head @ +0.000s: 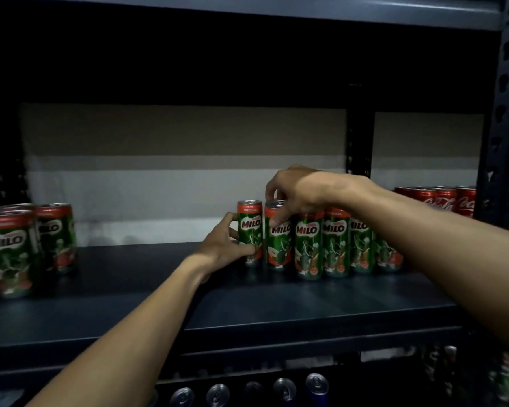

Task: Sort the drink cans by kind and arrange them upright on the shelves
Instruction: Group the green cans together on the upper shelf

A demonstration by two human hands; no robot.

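A row of green Milo cans (335, 242) stands upright on the dark shelf (159, 289). My left hand (222, 245) grips the leftmost Milo can (250, 230) of that row from its left side. From above, my right hand (294, 192) pinches the top of the second Milo can (279, 242), right beside the first. Both cans stand upright on the shelf. A separate group of Milo cans (21, 245) stands at the shelf's far left.
Red Coca-Cola cans (444, 201) stand at the back right of the shelf, by the dark metal upright (503, 113). Several can tops (285, 389) show on the shelf below. Bare shelf lies between the two Milo groups.
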